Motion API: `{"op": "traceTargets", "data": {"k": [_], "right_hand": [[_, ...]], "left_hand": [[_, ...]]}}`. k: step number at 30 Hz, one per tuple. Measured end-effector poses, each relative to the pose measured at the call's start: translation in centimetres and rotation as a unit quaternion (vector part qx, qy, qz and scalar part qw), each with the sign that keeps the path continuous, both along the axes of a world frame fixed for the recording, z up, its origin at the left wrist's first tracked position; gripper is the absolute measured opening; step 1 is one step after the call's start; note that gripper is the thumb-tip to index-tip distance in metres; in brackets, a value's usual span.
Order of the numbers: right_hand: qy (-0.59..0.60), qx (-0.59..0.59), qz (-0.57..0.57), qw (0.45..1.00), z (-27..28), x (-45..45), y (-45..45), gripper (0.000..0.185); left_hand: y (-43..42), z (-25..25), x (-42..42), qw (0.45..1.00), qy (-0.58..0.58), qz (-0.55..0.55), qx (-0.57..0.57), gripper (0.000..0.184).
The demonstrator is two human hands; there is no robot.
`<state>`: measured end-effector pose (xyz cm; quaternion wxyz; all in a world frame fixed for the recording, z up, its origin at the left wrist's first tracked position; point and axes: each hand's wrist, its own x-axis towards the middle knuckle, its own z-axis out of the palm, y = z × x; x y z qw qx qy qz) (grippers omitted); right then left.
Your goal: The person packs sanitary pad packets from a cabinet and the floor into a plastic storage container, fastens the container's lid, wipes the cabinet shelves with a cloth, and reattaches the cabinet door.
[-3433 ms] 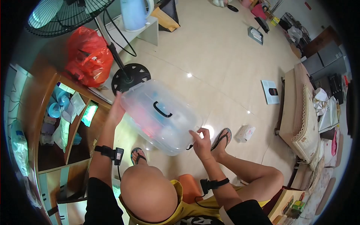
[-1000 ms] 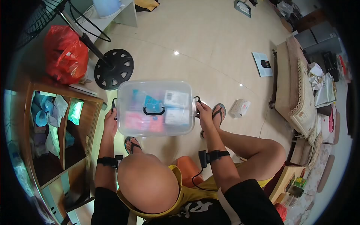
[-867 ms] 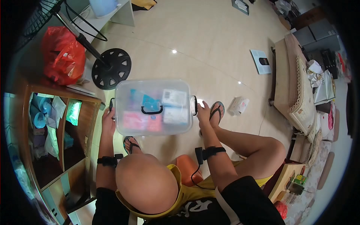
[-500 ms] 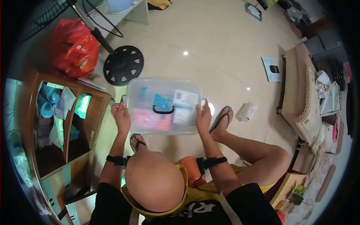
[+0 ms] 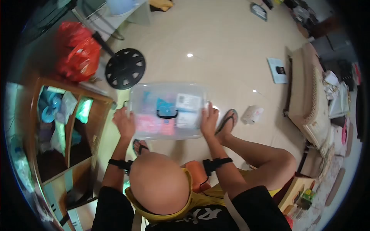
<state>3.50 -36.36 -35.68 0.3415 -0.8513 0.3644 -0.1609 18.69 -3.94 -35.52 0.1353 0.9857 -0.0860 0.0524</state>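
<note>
A clear plastic storage box [image 5: 150,133] with a lid and a black carry handle [image 5: 167,114] is in front of my knees. Through its cloudy plastic show blue, pink and white packs, too blurred to name. My left hand [image 5: 124,122] grips the box's left side, its fingers bent near a dark side latch. On the opposite side, my right hand [image 5: 209,119] holds the right edge with its fingers curled along it. Both thumbs are toward the lid's edge, and the fingertips are partly hidden.
At left stands a wooden cabinet [image 5: 98,133] with open shelves of bags and small goods. Beyond it are a red plastic bag [image 5: 79,57] and a black round fan base [image 5: 125,68]. A white carton [image 5: 253,114] lies right of my sandal; a beige sofa [image 5: 302,92] is farther right.
Both hands stay at the sides of the storage box. The box and hands sit slightly lower in view, and the surroundings have shifted a little and blurred on the left.
</note>
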Motion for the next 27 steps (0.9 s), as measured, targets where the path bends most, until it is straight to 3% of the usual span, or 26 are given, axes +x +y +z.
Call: {"op": "traceTargets", "data": {"k": [1,2,3,4,5,6,7,9,10,12,13,15,16,17,19,20,21,23,26,27], "right_hand": [[0.003,-0.015,-0.020,1.000,-0.5,0.0,0.1,0.051],[-0.010,-0.010,-0.042,0.999,-0.3,0.0,0.3,0.054],[-0.035,-0.025,-0.071,0.997,-0.7,0.1,0.4,0.058],[-0.007,-0.075,-0.085,0.994,-0.3,0.0,0.2,0.066],[-0.031,-0.066,-0.109,0.991,-0.6,-0.2,0.2,0.075],[-0.005,-0.081,-0.140,0.987,-0.3,-0.2,0.7,0.082],[0.020,-0.035,-0.163,0.986,-0.6,-0.2,0.7,0.089],[0.001,0.184,-0.168,0.968,-1.5,0.0,0.1,0.100],[0.001,0.184,-0.170,0.968,-1.6,-0.2,-0.6,0.100],[0.008,0.401,-0.124,0.907,-1.5,-0.6,-1.7,0.111],[0.003,0.385,-0.138,0.912,-1.3,-0.4,-2.0,0.106],[-0.008,0.483,-0.044,0.875,0.2,-0.6,-3.7,0.087],[-0.027,0.346,-0.098,0.933,0.1,-0.4,-2.9,0.071],[-0.008,0.268,-0.081,0.960,-0.4,-0.3,-2.8,0.061],[0.035,0.188,-0.071,0.979,-0.9,-0.1,-2.3,0.058],[0.023,0.149,-0.070,0.986,-1.9,-0.1,-2.3,0.057],[0.009,0.112,-0.070,0.991,-2.9,0.1,-2.2,0.055],[-0.035,0.141,-0.059,0.988,0.8,0.3,-1.2,0.050],[-0.025,0.048,-0.068,0.996,1.6,0.5,0.1,0.042],[0.045,0.035,-0.045,0.997,3.5,0.8,0.7,0.038]], "left_hand": [[0.6,-1.6,0.4,0.999,-0.005,-0.012,-0.041,0.040],[1.3,-5.1,0.8,0.974,-0.016,-0.015,-0.227,0.049],[0.9,-2.9,0.7,0.994,0.010,0.024,-0.108,0.061],[1.7,-5.8,1.0,0.960,0.052,0.060,-0.267,0.070],[2.7,-7.7,1.7,0.893,0.174,0.059,-0.412,0.078],[1.5,-5.2,1.0,0.893,0.196,0.123,-0.386,0.078],[1.4,-4.7,1.0,0.895,0.180,0.087,-0.400,0.079],[0.2,-3.0,0.3,0.886,0.160,0.127,-0.416,0.068],[0.6,-3.0,0.7,0.886,0.160,0.126,-0.416,0.068],[3.1,-2.8,1.9,0.818,0.305,0.043,-0.486,0.052],[3.5,-2.1,2.0,0.821,0.300,0.049,-0.482,0.052],[3.5,-1.0,3.0,0.756,0.412,0.061,-0.505,0.039],[3.6,-0.9,3.3,0.750,0.428,0.041,-0.503,0.040],[3.5,-0.9,3.5,0.754,0.420,0.047,-0.503,0.040],[3.0,-0.3,3.1,0.804,0.396,0.013,-0.442,0.041],[3.5,-2.5,3.4,0.831,0.349,-0.025,-0.433,0.043],[4.5,-4.2,4.0,0.855,0.301,-0.063,-0.417,0.045],[3.8,-2.8,3.1,0.872,0.258,-0.085,-0.407,0.047],[2.4,-1.9,2.3,0.899,0.234,-0.013,-0.371,0.047],[1.9,-2.0,2.3,0.938,0.214,-0.029,-0.271,0.042]]}}
